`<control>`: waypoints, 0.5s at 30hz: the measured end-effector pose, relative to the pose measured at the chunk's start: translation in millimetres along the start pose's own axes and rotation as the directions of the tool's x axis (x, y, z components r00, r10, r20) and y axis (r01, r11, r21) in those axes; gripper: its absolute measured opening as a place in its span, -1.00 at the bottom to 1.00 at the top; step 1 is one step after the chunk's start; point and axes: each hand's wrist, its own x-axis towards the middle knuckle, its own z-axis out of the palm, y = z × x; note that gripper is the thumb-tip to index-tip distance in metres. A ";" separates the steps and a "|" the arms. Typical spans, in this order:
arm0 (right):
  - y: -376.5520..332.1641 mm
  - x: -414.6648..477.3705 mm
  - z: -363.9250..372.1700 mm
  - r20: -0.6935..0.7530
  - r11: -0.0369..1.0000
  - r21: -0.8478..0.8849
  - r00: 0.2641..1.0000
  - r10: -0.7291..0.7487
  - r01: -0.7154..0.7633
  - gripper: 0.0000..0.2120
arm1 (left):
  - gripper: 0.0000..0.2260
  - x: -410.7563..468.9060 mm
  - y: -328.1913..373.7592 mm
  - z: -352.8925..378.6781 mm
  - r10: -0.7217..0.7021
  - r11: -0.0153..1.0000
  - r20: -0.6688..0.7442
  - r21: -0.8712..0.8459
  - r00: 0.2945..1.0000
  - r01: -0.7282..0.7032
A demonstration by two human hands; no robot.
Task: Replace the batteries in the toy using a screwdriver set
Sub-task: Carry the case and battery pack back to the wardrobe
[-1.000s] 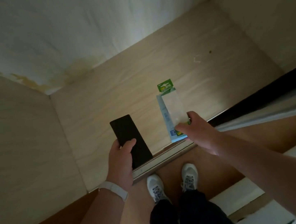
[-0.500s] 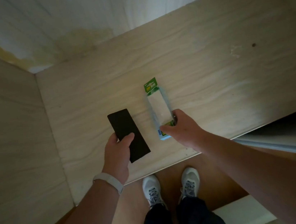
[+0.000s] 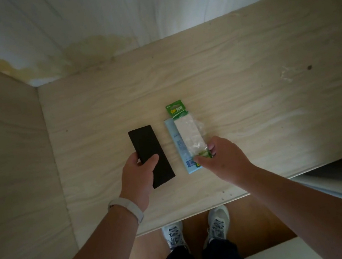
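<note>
Dimly, wood shelf (image 3: pixel 250 108), stained wall (image 3: pixel 94 50) — left fingers (image 3: pixel 151 162) gripping black case (image 3: pixel 146 143), right fingers (image 3: pixel 217 145) pinching battery pack (image 3: pixel 188 135).

2 white sneakers (image 3: pixel 218 221) on brown floor (image 3: pixel 254 222); pale wooden shelf (image 3: pixel 223 68) meets stained wall (image 3: pixel 90 50)

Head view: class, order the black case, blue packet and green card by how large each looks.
1. black case and blue packet: alike in length. The packet is partly hidden under a clear bag and the right hand, so they are left unranked.
2. green card: clearly smallest.
</note>
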 end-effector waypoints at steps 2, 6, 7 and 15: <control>1.4 0.7 0.1 0.011 1.000 0.002 1.000 0.012 -0.012 -0.70 | -0.82 1.2 0.1 -0.3 -0.001 1.000 -0.002 0.005 1.000 0.001; 8.3 -0.8 -2.6 -0.013 0.996 0.086 1.000 0.006 -0.004 -0.74 | -0.82 2.6 -0.6 -0.8 -0.012 1.000 0.002 0.026 1.000 0.012; 9.9 -1.2 -4.1 -0.022 0.994 0.111 1.000 -0.004 0.006 -0.75 | -0.82 2.9 -0.7 -0.6 -0.012 0.999 0.002 0.035 1.000 0.012; 33.4 4.1 -30.1 -0.168 0.978 0.209 0.985 0.036 0.000 -0.77 | -0.83 1.1 -4.3 -2.8 -0.027 0.995 -0.017 0.093 0.999 0.029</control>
